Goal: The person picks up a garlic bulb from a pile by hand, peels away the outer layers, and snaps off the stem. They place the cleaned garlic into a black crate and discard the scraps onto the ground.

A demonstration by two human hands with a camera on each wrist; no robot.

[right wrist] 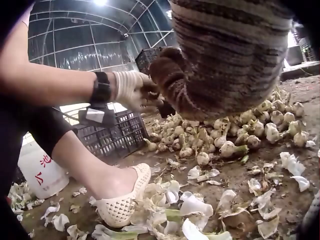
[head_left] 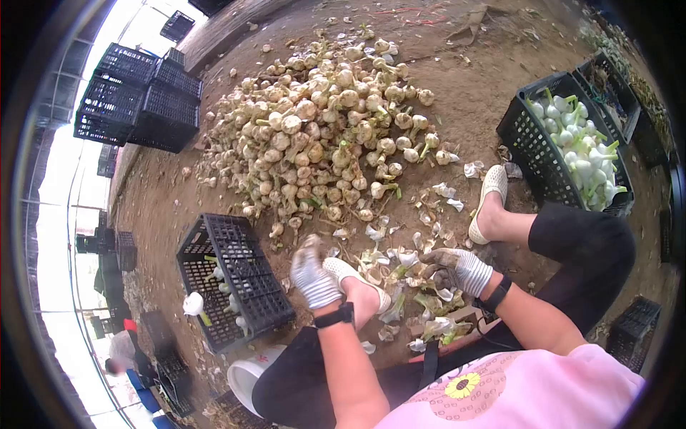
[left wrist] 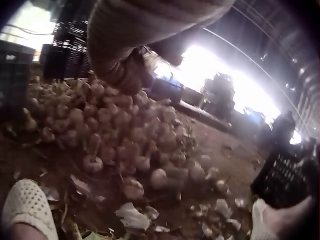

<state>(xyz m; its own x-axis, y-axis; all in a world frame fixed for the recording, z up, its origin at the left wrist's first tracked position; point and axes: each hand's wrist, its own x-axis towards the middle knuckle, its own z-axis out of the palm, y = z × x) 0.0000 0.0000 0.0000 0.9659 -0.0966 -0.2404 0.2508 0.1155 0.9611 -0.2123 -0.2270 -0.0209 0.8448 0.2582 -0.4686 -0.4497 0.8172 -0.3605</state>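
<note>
My left hand (head_left: 314, 275), in a striped glove with soiled fingertips, is blurred and raised above a cream clog. Its fingers are loosely bent and no bulb shows in them. A white trimmed garlic bulb (head_left: 193, 303) with a green stem overlaps the outer edge of the black crate (head_left: 246, 275) on the left, which has several more bulbs inside. My right hand (head_left: 457, 270), gloved too, is over the garlic skins (head_left: 404, 268) between the feet. Its fingers (right wrist: 172, 75) are curled, and a small dark flat-ended tool (right wrist: 166, 109) sticks out beneath them.
A large heap of untrimmed garlic (head_left: 314, 129) lies on the dirt floor ahead. A crate of white bulbs (head_left: 564, 143) stands at the right, beyond the right foot. Black crates (head_left: 139, 100) are stacked at far left; a white bucket (head_left: 246, 375) is beside the left leg.
</note>
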